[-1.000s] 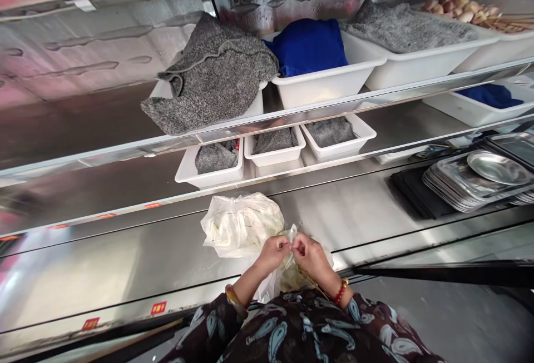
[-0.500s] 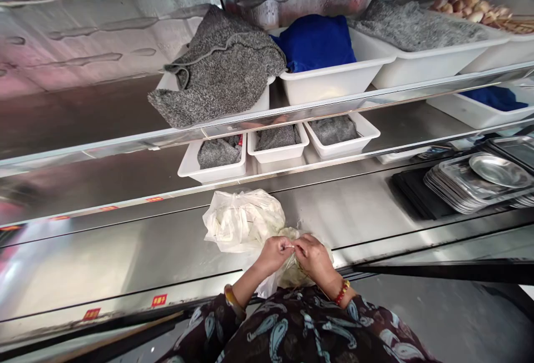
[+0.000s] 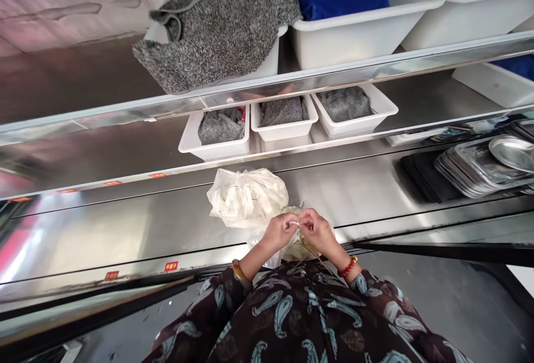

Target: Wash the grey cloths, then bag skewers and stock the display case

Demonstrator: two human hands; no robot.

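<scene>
My left hand point(image 3: 280, 232) and my right hand point(image 3: 319, 233) meet close to my body, fingers pinched. Between their fingertips stretches a small thin whitish piece point(image 3: 295, 223), too small to name exactly. Below my right hand, thin brown sticks point(image 3: 309, 247) poke out over a pale plastic bag point(image 3: 292, 252), partly hidden by both hands. Just beyond it on the steel counter lies a fuller clear plastic bag point(image 3: 250, 196) with cream-coloured pieces inside.
Two steel shelves stand behind the counter point(image 3: 175, 213). Small white tubs point(image 3: 217, 149) with grey cloths sit on the lower one, larger tubs point(image 3: 346, 40) under grey and blue cloths above. Stacked metal trays point(image 3: 467, 171) and a round steel dish point(image 3: 513, 153) are at right.
The view has shifted, so the shelves appear higher and larger. Both hands stay together at the small piece, and more of the thin sticks shows beneath my right hand.
</scene>
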